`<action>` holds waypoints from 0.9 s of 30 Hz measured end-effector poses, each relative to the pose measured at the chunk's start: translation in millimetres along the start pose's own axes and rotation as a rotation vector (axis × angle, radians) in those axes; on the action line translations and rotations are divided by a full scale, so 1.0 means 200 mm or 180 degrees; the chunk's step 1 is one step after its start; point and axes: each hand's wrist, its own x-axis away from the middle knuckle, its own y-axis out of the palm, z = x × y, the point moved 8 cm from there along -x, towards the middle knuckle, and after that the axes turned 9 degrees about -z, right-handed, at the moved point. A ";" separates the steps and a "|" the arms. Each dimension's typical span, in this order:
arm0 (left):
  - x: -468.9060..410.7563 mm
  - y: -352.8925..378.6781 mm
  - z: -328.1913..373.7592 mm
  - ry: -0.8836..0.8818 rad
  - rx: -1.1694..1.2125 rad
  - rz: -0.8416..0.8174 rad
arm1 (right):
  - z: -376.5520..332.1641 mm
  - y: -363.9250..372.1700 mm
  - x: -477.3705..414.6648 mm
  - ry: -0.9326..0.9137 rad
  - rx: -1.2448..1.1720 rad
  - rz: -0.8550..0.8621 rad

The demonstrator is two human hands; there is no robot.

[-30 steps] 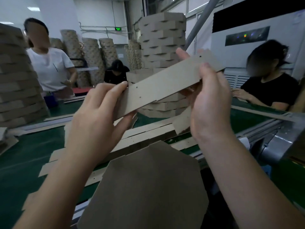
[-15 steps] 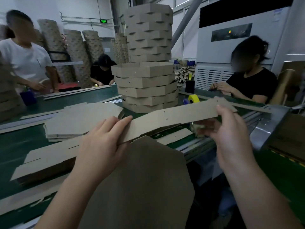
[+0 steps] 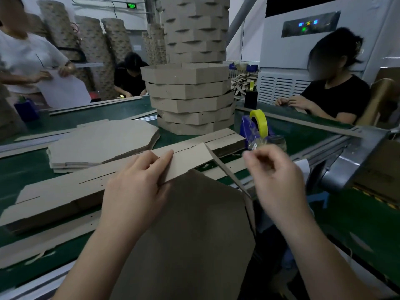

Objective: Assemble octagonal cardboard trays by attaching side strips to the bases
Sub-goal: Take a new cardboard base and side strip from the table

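A grey octagonal cardboard base (image 3: pixel 194 230) lies in front of me, hanging over the near edge of the green table. A long side strip (image 3: pixel 190 161) stands along its far-left edge and folds down along its right edge. My left hand (image 3: pixel 138 187) holds the strip against the base, fingers on its outer face and thumb below. To the right, my right hand (image 3: pixel 275 176) is off the strip with curled, blurred fingers, and its fingertips pinch the free end of clear tape (image 3: pixel 254 145) at the blue tape dispenser (image 3: pixel 249 128).
Flat side strips (image 3: pixel 65 193) lie left of the base, with a pile of flat octagon bases (image 3: pixel 101 144) behind them. A tall stack of finished trays (image 3: pixel 190 100) stands at the centre back. Other workers sit and stand around the table. A metal table corner (image 3: pixel 355 156) is at the right.
The strip came down from mid-air onto the base's edge and is now folded around a corner. My right hand let go of the strip's end and moved to the tape dispenser.
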 end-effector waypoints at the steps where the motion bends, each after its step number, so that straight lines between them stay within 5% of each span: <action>1: 0.00 0.01 0.01 0.0048 -0.0026 -0.0004 | -0.09 0.05 -0.01 -0.0440 0.0117 -0.0130; 5: 0.00 0.01 0.03 0.0102 -0.0109 0.0002 | -0.20 0.29 -0.05 -0.0991 0.0868 -0.1215; 8: 0.02 0.00 0.01 0.0169 -0.0126 0.0147 | -0.17 0.38 -0.06 -0.0912 0.0348 -0.1671; 11: 0.06 0.01 -0.11 -0.0088 0.0098 0.0133 | -0.13 0.37 -0.07 -0.0983 0.0045 -0.1542; 17: 0.23 0.17 -0.44 -0.1798 0.1133 -0.0454 | -0.01 0.30 -0.10 -0.0699 -0.0416 -0.1126; 27: 0.14 0.12 -0.22 -0.1327 0.2272 0.0101 | -0.03 0.19 -0.16 -0.0759 -0.0671 -0.1494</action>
